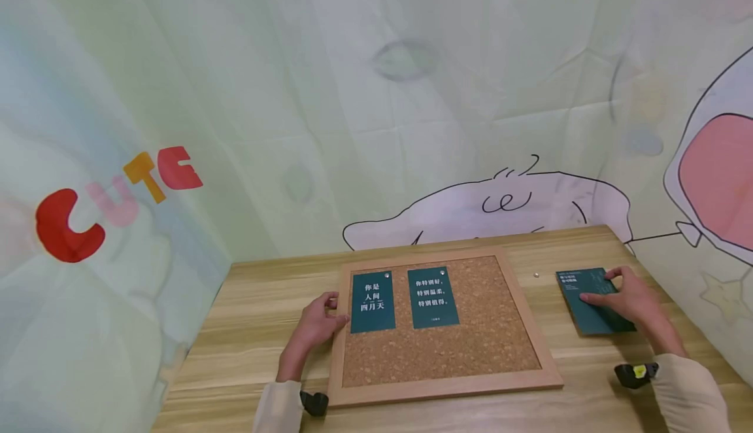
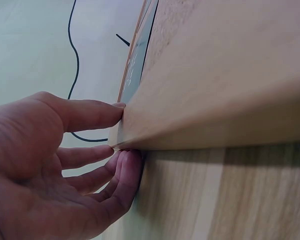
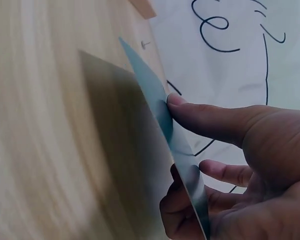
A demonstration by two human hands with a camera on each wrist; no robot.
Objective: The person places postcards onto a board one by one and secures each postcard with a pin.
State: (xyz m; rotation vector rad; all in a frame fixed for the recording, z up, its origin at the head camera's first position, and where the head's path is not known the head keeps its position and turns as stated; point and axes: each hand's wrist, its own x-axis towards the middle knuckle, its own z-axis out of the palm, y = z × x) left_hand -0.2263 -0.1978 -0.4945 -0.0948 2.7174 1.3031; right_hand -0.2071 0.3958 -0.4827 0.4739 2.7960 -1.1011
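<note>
A wood-framed cork board (image 1: 441,361) lies on the table, with two dark green cards (image 1: 372,318) (image 1: 434,312) pinned side by side on its upper left and middle. My left hand (image 1: 319,320) grips the board's left edge; in the left wrist view the thumb touches the frame (image 2: 190,115) and the other fingers curl at its side. Right of the board, my right hand (image 1: 629,299) pinches another dark green card (image 1: 591,309) with white print, thumb on top and fingers beneath. In the right wrist view this card (image 3: 157,105) is raised off the table, casting a shadow.
One loose pushpin (image 1: 536,275) stands on the table between the board and the held card. The wooden table (image 1: 259,302) meets a printed cloth backdrop (image 1: 294,93) at the back and sides. A black wrist camera (image 1: 636,375) sits at the right sleeve.
</note>
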